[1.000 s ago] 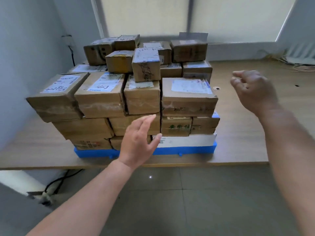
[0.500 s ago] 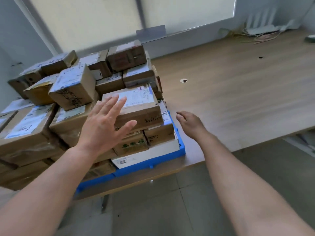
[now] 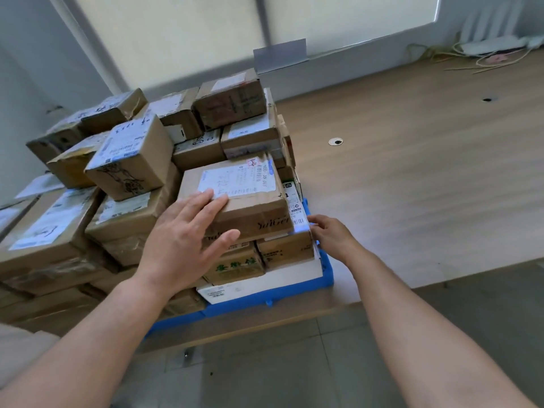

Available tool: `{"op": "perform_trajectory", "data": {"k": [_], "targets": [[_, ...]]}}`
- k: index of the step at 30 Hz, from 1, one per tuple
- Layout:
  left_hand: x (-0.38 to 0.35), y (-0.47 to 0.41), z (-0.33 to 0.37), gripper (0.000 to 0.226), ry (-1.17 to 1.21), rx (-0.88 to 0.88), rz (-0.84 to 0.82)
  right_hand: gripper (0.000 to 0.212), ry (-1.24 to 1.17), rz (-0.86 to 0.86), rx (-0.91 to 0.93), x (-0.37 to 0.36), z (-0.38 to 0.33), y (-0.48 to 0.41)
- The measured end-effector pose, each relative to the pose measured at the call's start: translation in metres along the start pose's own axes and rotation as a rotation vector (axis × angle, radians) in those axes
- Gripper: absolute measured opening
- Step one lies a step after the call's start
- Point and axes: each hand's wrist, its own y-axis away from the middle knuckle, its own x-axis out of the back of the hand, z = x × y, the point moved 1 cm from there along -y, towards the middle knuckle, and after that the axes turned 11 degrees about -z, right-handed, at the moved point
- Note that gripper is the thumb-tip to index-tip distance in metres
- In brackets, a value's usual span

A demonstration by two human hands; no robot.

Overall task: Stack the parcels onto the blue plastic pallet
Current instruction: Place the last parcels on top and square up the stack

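Showing two forearms, both running bare along the whole visible length. Showing left hand (image 3: 188, 245) bare, with faint creasing across wrist and knuckles. Showing right hand (image 3: 332, 237) bare, fingertips blurring slightly.

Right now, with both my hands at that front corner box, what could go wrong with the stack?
The left hand rests on the labelled box at the stack's outer corner; a push could slide it off.
The box with the drawing sits tilted; a jolt might shift it.
The right hand touches that corner beside the blue pallet; its fingers could get pinched.
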Motion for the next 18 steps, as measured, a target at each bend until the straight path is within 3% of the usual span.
{"op": "perform_trajectory", "data": {"k": [7,14,18], "targets": [[0.016,-0.02,0.008,0.08,0.139,-0.057,0.074,0.027,0.11,0.1,-0.002,0.011,-0.02,-0.016],[0.029,-0.069,0.003,0.083,0.226,0.0,0.036,0.034,0.145,0.148,-0.007,0.019,-0.039,-0.044],[0.028,-0.095,0.003,0.071,0.226,0.072,-0.063,0.033,0.073,0.084,-0.017,0.023,-0.037,-0.072]]}}
